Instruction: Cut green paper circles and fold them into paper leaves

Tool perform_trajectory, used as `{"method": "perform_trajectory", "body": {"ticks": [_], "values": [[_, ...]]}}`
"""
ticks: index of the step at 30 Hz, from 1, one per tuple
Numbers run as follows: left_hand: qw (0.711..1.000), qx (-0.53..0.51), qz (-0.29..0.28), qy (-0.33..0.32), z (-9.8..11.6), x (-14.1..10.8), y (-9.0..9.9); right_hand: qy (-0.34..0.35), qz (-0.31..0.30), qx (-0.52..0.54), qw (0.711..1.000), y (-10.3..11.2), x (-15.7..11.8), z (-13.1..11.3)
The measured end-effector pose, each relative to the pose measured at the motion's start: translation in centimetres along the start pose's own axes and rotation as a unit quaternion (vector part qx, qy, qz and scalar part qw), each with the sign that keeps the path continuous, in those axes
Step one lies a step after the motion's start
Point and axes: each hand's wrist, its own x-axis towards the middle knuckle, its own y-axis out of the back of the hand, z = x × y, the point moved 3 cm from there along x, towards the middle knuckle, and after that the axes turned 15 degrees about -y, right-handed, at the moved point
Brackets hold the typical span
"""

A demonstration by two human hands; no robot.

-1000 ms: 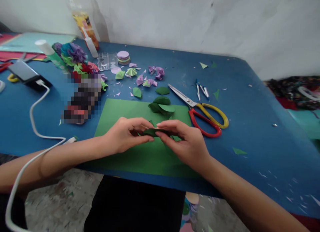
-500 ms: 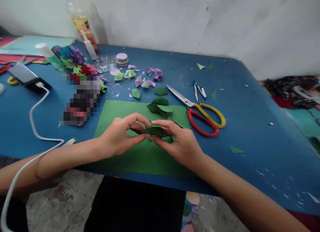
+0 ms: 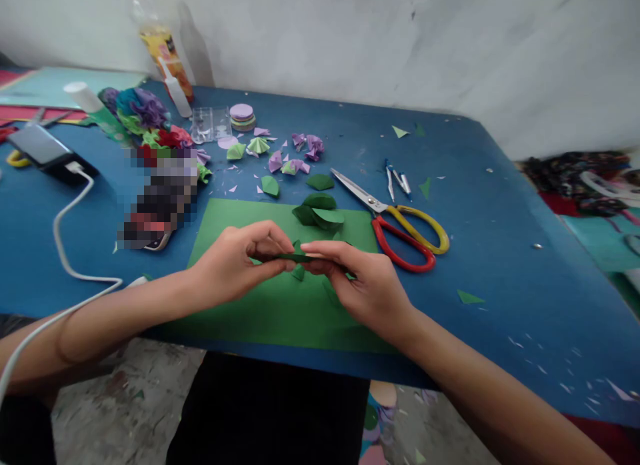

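Note:
Between my left hand [image 3: 245, 259] and my right hand [image 3: 360, 273] is a dark green paper piece [image 3: 295, 257], seen almost edge-on. The fingertips of both hands pinch it, and my right fingers cover much of its right side. Below it lies a sheet of green paper [image 3: 270, 321], with other green bits partly hidden by my hands. Just beyond my fingers, several leaf-shaped dark green paper pieces [image 3: 319, 211] are heaped at the sheet's far edge. Scissors [image 3: 373, 201] with one red and one yellow handle rest to the right of the heap.
Folded purple and green paper bits [image 3: 293, 163] are scattered behind the sheet. On the left are a phone [image 3: 160, 205], a power bank [image 3: 47, 148] with a white cable [image 3: 63, 245], crumpled paper flowers [image 3: 143, 111] and a bottle [image 3: 163, 48]. A pair of compasses [image 3: 393, 178] lies at right.
The green paper piece has gone from showing its broad curved face to a thin, nearly flat edge. My right fingers have closed further over it.

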Motion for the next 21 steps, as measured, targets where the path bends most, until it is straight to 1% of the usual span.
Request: {"method": "perform_trajectory", "body": {"ticks": [5,7,9,12,14,16,18,21], "values": [[0.993,-0.094,0.000,0.070,-0.4,0.2,0.0,-0.001,-0.022,0.001,1.000,0.0,0.3,0.4],[0.991,-0.111,0.006,0.081,-0.4,0.3,0.0,-0.006,-0.019,0.008,1.000,0.2,0.4,0.5],[0.990,-0.115,0.014,0.077,-0.4,0.4,0.1,-0.021,-0.008,0.025,0.999,0.5,0.6,0.6],[0.995,-0.088,0.024,0.043,-0.4,0.6,0.3,-0.057,0.008,0.065,0.996,0.9,1.0,0.7],[0.999,-0.042,0.020,0.012,-0.6,0.5,0.4,-0.088,0.009,0.110,0.990,1.0,1.3,0.8],[1.000,0.022,0.012,-0.018,-0.8,0.4,0.4,-0.122,-0.009,0.175,0.977,1.0,1.6,0.9],[0.995,0.081,0.003,-0.054,-0.9,0.2,0.3,-0.150,-0.039,0.237,0.959,0.7,1.7,0.9],[0.986,0.121,-0.022,-0.112,-0.6,0.0,0.0,-0.168,-0.064,0.276,0.944,0.4,1.8,0.8]]}}
